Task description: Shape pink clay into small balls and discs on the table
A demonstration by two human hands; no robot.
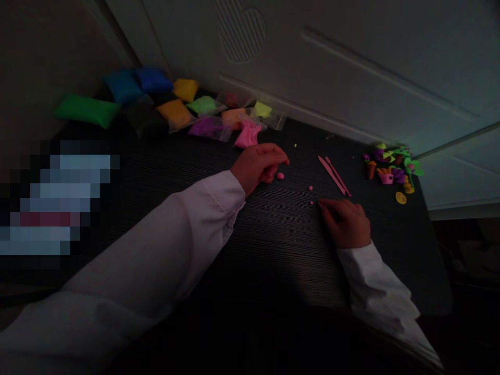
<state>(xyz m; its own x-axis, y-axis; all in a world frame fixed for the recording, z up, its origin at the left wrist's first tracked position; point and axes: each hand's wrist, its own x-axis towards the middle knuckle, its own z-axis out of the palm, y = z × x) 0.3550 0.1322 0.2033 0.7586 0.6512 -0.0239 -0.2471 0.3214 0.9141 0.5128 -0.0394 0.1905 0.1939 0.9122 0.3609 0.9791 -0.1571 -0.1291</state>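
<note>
My left hand (261, 165) hovers over the table between the pink clay packet (247, 134) and a pink clay ball (280, 176). Its fingers are curled together, and whatever they hold, if anything, is hidden. Farther right, my right hand (347, 221) is closed in a pinch low over the table. Its fingertips are just beside a tiny pink clay ball (311, 202); what lies between them is too small to make out. Slightly beyond is another small pink clay ball (310, 188). Two pink modelling tools (334, 176) lie side by side beyond my right hand.
Several coloured clay packets, among them a green one (89, 110) and an orange one (174, 113), line the back left. A cluster of small clay figures (386, 176) stands at the right. A white panel (351, 88) rises behind the dark table (273, 250).
</note>
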